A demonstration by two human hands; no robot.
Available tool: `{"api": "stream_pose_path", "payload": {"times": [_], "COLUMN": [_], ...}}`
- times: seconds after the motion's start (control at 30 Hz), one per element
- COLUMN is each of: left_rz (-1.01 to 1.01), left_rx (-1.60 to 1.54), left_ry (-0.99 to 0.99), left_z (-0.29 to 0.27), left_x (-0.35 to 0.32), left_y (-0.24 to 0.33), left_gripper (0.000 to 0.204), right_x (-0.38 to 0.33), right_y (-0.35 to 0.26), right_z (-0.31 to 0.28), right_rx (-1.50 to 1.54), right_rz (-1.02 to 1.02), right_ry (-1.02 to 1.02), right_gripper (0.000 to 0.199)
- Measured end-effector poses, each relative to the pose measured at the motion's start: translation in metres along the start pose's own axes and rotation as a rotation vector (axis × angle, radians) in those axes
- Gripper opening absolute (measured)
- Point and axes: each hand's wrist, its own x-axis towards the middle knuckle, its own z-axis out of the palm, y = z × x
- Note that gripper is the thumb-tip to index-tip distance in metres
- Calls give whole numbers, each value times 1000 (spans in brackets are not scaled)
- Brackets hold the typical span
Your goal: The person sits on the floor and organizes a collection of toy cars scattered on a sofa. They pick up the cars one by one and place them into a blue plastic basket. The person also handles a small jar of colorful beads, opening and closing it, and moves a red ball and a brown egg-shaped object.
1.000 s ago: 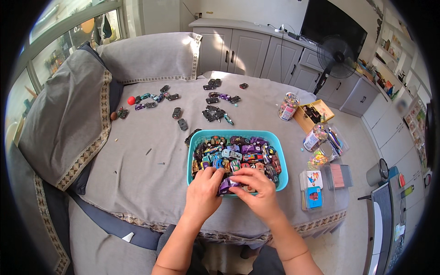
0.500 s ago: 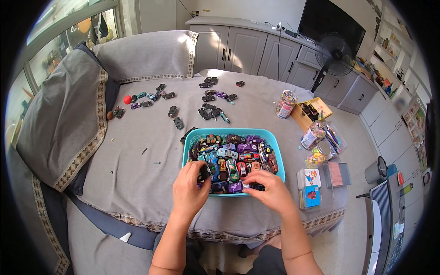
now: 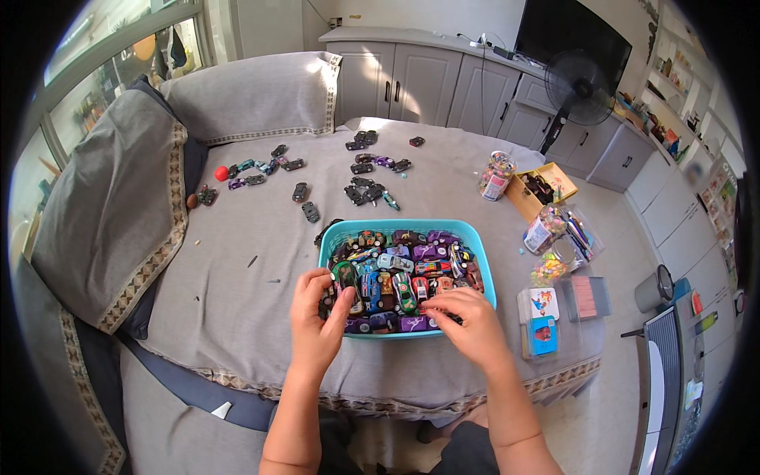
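Note:
A turquoise plastic basket (image 3: 485, 277) full of small toy cars stands in front of me. My left hand (image 3: 315, 324) is at its near left corner, thumb spread from the fingers, beside a green toy car (image 3: 345, 275); I see nothing held in it. Over the near right part of the basket, my right hand (image 3: 469, 321) has thumb and fingertips drawn close together at the near end of a red toy car (image 3: 421, 290). What lies between those fingertips is hidden. Next to it are a green-and-black car (image 3: 404, 291) and a purple car (image 3: 413, 324).
Dark toy cars (image 3: 363, 190) lie scattered on the grey cloth (image 3: 237, 309) beyond the basket, with a red ball (image 3: 222, 173) at far left. To the right stand jars (image 3: 496, 176), a wooden box (image 3: 554, 180) and clear boxes with cards (image 3: 541, 336).
My left hand has let go of a dark-bottomed toy car; a green car now shows upright there, and its thumb has spread. My right fingertips have shifted slightly up by the red car.

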Motion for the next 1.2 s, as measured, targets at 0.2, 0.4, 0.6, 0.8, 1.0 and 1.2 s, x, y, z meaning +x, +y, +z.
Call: {"api": "stream_pose_path", "payload": {"times": [0.2, 0.4, 0.6, 0.8, 1.0, 1.2], "left_rz": [-374, -485, -553, -587, -520, -508], "left_rx": [-348, -623, -536, -770, -773, -767], "left_ry": [-142, -251, -105, 300, 236, 184], "left_z": [-10, 0, -14, -34, -34, -29], "left_x": [-1, -6, -4, 6, 6, 5], "left_y": [14, 17, 1, -17, -12, -13], "left_gripper": [16, 19, 11, 25, 23, 25], "right_x": [2, 5, 11, 21, 22, 21], "right_y": [-17, -50, -54, -53, -54, -46], "right_z": [10, 35, 53, 71, 80, 75], "right_rx": [77, 126, 83, -116, -145, -62], "right_rz": [-42, -151, -149, -205, -262, -150], "right_ry": [21, 85, 139, -95, -122, -149], "right_gripper": [33, 54, 44, 40, 25, 14]}}
